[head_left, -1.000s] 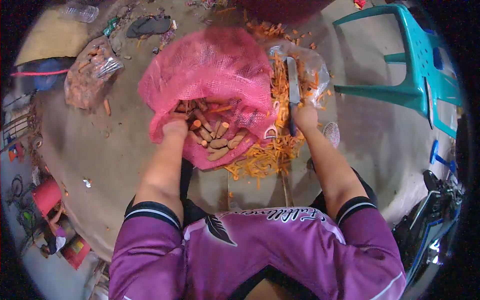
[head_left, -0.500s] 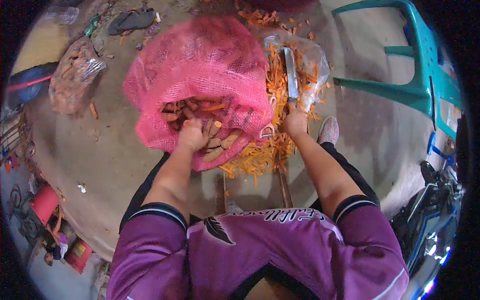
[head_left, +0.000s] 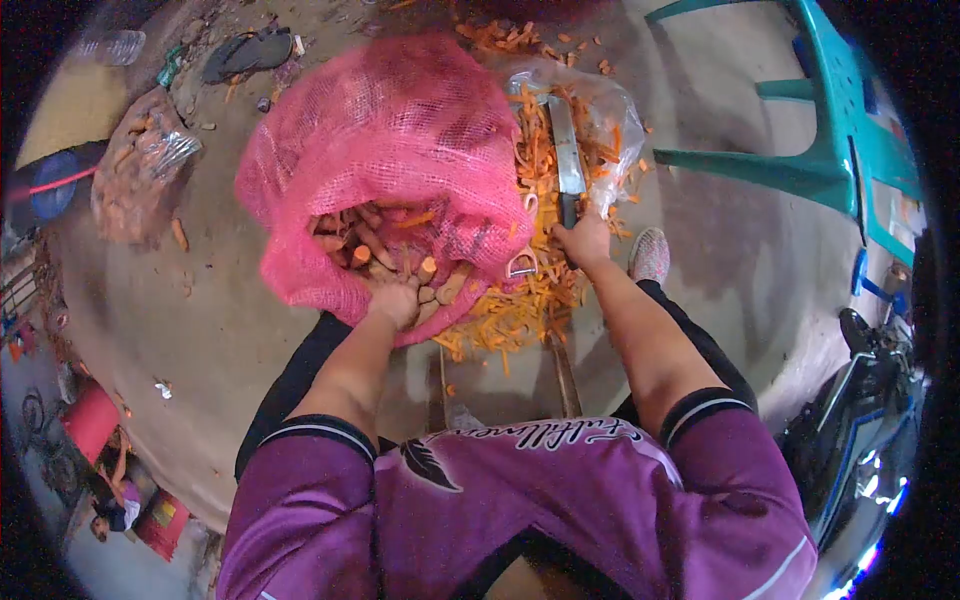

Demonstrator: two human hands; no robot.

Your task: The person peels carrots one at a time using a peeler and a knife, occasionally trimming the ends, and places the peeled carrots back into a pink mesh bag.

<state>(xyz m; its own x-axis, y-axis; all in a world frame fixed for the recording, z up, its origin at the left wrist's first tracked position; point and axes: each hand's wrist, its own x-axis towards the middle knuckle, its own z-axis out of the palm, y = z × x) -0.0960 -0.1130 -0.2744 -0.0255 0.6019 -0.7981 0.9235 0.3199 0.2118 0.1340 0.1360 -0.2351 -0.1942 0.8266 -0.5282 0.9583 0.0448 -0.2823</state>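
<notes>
My left hand (head_left: pixel 396 302) reaches into the mouth of a pink mesh sack (head_left: pixel 390 130), among brown-skinned carrots (head_left: pixel 372 240) with orange cut ends. Its fingers are partly hidden among them, so I cannot tell whether they grip one. To the right, my right hand (head_left: pixel 587 240) is at the butt of a knife (head_left: pixel 566 140), with thumb and fingers apart and the dark handle showing. The knife's broad blade points away from me over orange peelings (head_left: pixel 510 312). A peeler (head_left: pixel 522 264) lies at the sack's right edge.
A clear plastic bag (head_left: pixel 630 130) lies under and beside the knife. The green plastic chair (head_left: pixel 835 120) stands at the right, a motorcycle (head_left: pixel 860 430) at lower right. At far left are a filled plastic bag (head_left: pixel 135 190) and a dark sandal (head_left: pixel 247 54). A person (head_left: pixel 122 497) shows at lower left.
My left hand has moved back toward the sack's near rim, and more orange carrot ends show. My right hand has slipped off the knife's handle, which is now visible.
</notes>
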